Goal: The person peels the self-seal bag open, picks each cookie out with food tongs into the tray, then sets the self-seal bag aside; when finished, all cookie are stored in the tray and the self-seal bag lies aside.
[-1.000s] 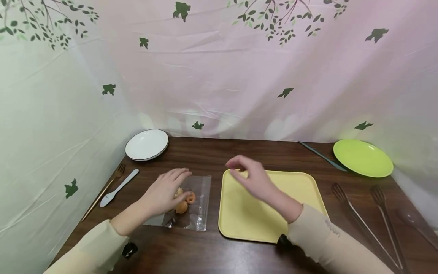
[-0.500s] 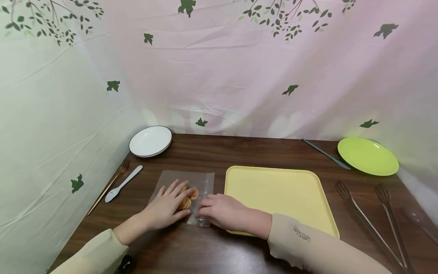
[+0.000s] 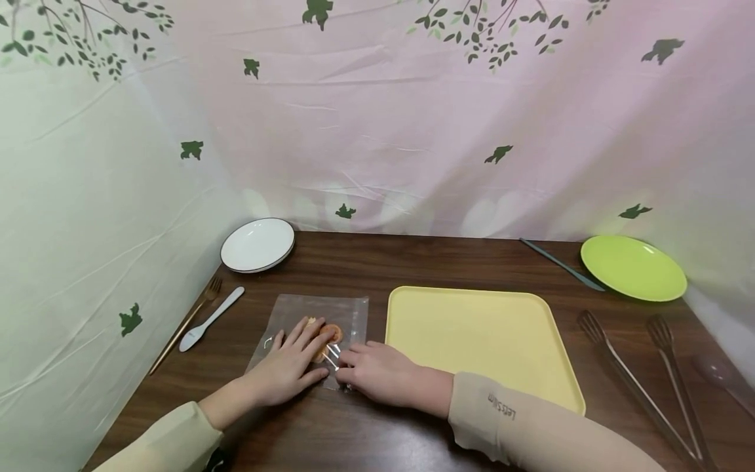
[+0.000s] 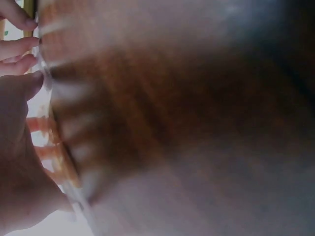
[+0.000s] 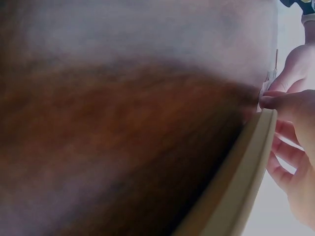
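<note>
A clear plastic bag [image 3: 295,307] lies on the table with a few orange-brown cookies [image 3: 333,333] inside, one of them ring-shaped. My left hand [image 3: 289,368] rests on the bag with fingers spread over the cookies, partly hiding them. At the bag's lower right, my right hand [image 3: 382,375] pinches the plastic near its edge, fingers curled. The right wrist view shows the thumb of that hand [image 5: 298,115] against the bag's edge [image 5: 267,82]. In the left wrist view the cookies [image 4: 58,152] sit beside the left hand [image 4: 22,142].
Right of the bag lies a yellow tray [image 3: 472,334]. White plates [image 3: 258,244], a gold fork [image 3: 185,326] and a white spreader [image 3: 211,319] are at left. To the right are a green plate [image 3: 634,267], a dark knife [image 3: 560,264] and two forks [image 3: 634,383] [image 3: 678,387].
Both hands have come down onto the bag. The right hand has moved from above the tray leftward to the bag's lower right edge and now pinches it, wrinkling the plastic.
</note>
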Demonstrator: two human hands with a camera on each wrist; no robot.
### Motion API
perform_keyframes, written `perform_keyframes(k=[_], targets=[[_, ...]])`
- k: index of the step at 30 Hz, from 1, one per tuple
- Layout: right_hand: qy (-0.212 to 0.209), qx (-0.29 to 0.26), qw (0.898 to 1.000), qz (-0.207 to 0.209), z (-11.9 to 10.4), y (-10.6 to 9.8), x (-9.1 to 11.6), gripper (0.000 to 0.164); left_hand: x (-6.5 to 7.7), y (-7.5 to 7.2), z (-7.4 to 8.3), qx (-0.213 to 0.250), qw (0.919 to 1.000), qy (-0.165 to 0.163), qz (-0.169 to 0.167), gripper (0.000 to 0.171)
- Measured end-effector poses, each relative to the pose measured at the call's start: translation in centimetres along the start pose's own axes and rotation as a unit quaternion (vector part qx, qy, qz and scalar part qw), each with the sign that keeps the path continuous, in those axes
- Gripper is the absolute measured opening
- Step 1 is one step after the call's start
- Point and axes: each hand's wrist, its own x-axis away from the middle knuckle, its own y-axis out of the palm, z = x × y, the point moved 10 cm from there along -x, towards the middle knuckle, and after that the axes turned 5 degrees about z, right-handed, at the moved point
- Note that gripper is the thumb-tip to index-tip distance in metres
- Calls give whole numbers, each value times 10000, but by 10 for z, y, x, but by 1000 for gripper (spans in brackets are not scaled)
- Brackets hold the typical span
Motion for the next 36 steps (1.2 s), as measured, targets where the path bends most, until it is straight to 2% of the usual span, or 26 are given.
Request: perform_keyframes(k=[9,19,29,36], targets=[[-142,166,9994,286,-5,1,-3,14,7,4,-1,42,9996,-92,248,67],[-257,345,9991,-11,-7,4,-5,13,6,8,-2,65,9998,-124,171,66],[-231,-648,9971,-336,5,0,-2,22,4,7,-4,4,9998,-153,148,67],[-321,-711,9966,-261,4,0,-5,18,2,7,-3,19,9999,-100,127,67]])
